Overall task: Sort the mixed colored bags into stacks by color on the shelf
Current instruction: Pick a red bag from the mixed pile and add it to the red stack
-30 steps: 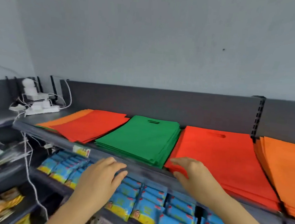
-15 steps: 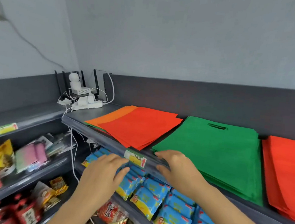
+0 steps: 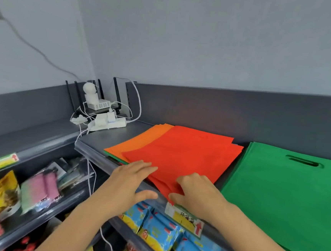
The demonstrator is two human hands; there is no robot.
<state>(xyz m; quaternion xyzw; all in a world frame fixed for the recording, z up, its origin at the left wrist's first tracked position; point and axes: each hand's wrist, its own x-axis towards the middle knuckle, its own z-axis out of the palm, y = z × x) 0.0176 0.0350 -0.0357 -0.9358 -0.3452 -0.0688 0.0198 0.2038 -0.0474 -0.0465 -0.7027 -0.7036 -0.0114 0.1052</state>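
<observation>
Corner of red bag stack (image 3: 180,152) lies pinched in right hand (image 3: 196,194) (left hand (image 3: 129,184) flat, touching it).

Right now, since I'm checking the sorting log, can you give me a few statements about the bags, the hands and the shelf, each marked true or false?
1. The red bag lies on top of the orange bags. True.
2. The green stack sits to the left of the red bag. False: it sits to its right.
3. Both hands rest on the green stack. False: the left hand and the right hand are at the red bag's front edge.
4. The power strip lies on the shelf in the corner behind the bags. True.
</observation>
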